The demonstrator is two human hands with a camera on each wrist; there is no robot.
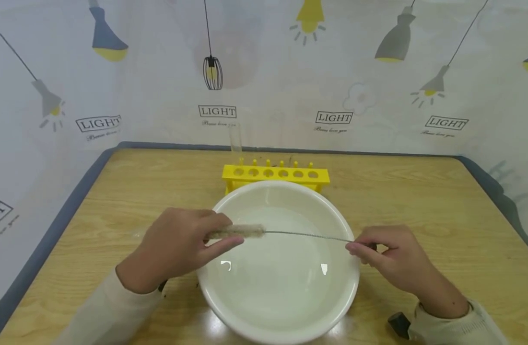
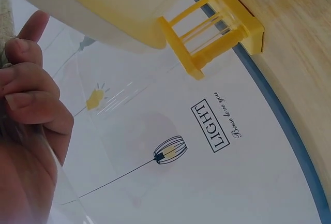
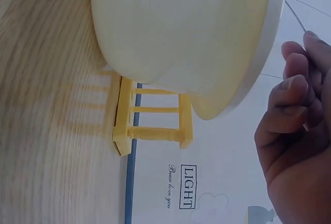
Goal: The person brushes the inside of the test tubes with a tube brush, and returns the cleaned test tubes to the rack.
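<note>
A test tube brush (image 1: 307, 235) spans the white basin (image 1: 350, 287), its bristle head on the left and its twisted wire running right. My right hand (image 1: 391, 258) pinches the wire's end between thumb and fingers; in the right wrist view the wire (image 3: 296, 16) reaches the fingertips. Around a clear test tube (image 2: 51, 154) curl the fingers of my left hand (image 1: 177, 244), which mostly hide it. The bristles (image 1: 242, 231) show at the left thumb and forefinger; how far they sit inside the tube I cannot tell. Both hands are over the basin's sides.
Behind the basin stands a yellow test tube rack (image 1: 275, 174) with round holes and pegs. Another clear test tube (image 1: 235, 139) rises upright at its left end. Water appears to fill the lower basin. The wooden table (image 1: 419, 201) meets a lamp-patterned backdrop (image 1: 272, 96).
</note>
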